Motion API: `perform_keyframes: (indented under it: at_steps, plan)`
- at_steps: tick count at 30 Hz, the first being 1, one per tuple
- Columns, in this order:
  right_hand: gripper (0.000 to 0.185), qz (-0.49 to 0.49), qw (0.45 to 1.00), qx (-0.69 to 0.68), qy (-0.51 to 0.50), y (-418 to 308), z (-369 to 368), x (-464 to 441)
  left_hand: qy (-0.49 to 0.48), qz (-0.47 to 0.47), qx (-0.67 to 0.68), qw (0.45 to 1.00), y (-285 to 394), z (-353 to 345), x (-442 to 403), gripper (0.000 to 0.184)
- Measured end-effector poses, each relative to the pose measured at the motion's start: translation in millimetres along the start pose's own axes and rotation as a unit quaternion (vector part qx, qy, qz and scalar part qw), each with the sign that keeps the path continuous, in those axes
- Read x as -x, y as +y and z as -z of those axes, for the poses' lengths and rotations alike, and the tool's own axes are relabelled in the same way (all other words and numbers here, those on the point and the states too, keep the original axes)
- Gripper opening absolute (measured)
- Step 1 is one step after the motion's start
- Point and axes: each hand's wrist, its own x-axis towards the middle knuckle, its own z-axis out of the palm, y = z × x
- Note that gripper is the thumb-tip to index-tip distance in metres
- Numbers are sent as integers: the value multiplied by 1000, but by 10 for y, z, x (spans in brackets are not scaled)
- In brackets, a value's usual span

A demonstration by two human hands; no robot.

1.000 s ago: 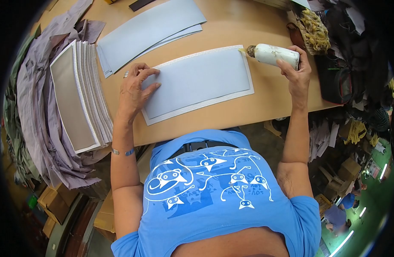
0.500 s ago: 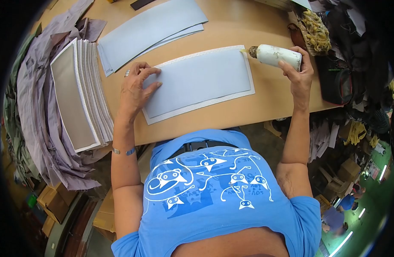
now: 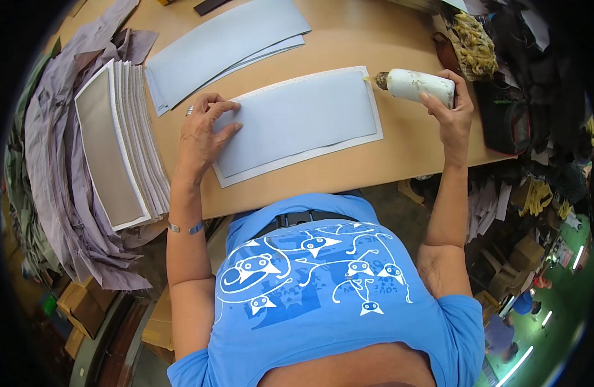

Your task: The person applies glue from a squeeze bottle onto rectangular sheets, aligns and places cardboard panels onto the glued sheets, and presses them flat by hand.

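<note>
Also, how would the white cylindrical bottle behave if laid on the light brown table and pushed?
The bottle would probably roll, since its body looks round. It may be fairly light: the bare right hand alone holds it sideways. Its crusted brown neck might catch rather than slide smoothly.

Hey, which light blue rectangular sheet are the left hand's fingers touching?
The light blue rectangular sheet lying alone on a larger white rectangular backing; the left hand touches its left end. The other light blue sheets lie overlapping farther back, untouched.

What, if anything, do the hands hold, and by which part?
The right hand grips a white cylindrical bottle by its base end; the left hand rests on a pale-blue rectangular sheet.
</note>
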Motion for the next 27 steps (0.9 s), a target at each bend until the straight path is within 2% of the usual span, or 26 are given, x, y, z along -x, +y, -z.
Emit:
perform_keyframes:
  at_steps: [27]
  plan:
    - [36, 0, 1000, -2, 2, -17, -55, -16, -9, 13, 4, 1000, -15, -11, 9, 29]
